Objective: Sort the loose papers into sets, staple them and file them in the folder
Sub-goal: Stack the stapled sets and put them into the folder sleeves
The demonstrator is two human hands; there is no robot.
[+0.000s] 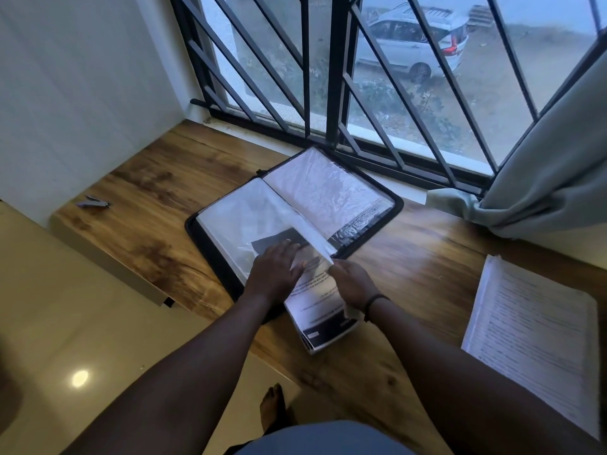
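Note:
A black zip folder (391,213) lies open on the wooden ledge, showing clear plastic sleeves (322,185). A stapled paper set (323,310) with printed text and dark bands sticks out of the near end of a left-page sleeve. My left hand (274,270) lies flat with straight fingers on that sleeve and the paper. My right hand (353,284) pinches the sleeve's edge beside the paper. A thick stack of printed papers (535,336) lies at the right on the ledge. A small grey stapler (93,202) rests at the far left.
The wooden ledge (157,205) runs under a barred window (331,77). A grey curtain (551,178) hangs at the right and pools on the ledge. A tiled floor (82,339) drops away at the left, with a bare foot (272,405) below.

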